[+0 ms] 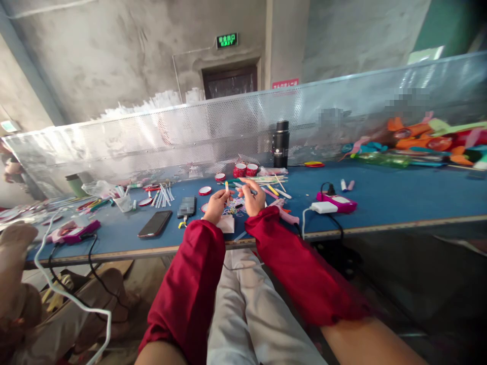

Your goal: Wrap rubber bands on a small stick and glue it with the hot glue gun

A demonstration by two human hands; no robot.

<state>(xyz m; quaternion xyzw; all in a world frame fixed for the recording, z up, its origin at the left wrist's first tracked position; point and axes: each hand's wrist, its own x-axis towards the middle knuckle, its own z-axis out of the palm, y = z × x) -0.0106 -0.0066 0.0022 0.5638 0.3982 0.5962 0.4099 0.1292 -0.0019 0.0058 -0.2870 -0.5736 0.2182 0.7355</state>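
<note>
Over the blue table, my left hand pinches a small pale piece with a yellow end, held upright between thumb and fingers. Close beside it on the right is my right hand, its fingers bent together; whatever it grips is too small to name. Under and between the hands lies a loose heap of thin, light-coloured bits. A pale flat block or box rests at the table edge below my left hand. Red-rimmed round lids or tape rolls lie to the left.
A phone and a dark device lie left; white sticks and a cup stand beyond. A black thermos is behind. Right is a purple power strip with cables. Another person's arm is at far left.
</note>
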